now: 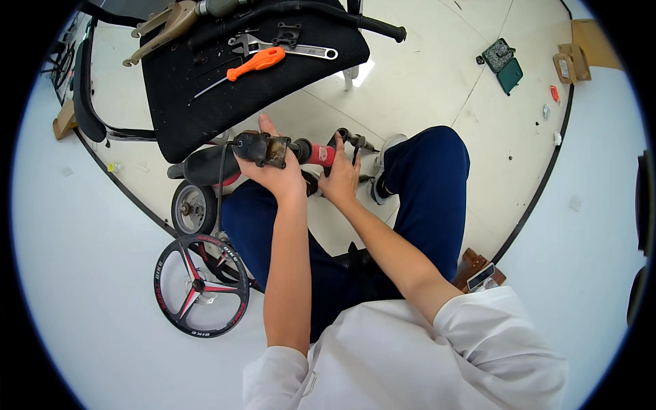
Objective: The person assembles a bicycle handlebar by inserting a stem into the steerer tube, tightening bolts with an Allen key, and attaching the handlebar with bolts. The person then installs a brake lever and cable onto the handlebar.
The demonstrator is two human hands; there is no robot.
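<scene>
My left hand [285,179] cups a dark metal bracket [277,152] with a square plate and corner holes, its thumb stretched upward past it. To the bracket's right, a dark collar leads into a short red tube [321,155]. My right hand [340,179] closes around a black part at that tube's right end, its index finger pointing up along it. Dark metal pieces [358,141] stick out beyond those fingers; their kind is unclear. A black saddle [205,165] lies just left of my left hand.
On the black chair seat [184,123] lie an orange-handled screwdriver [257,63], an adjustable wrench [301,51], another bracket [287,33] and a tan fork [164,27]. A spoked wheel [199,285] and a smaller wheel [193,207] stand left. An open green case [504,67] lies on the floor.
</scene>
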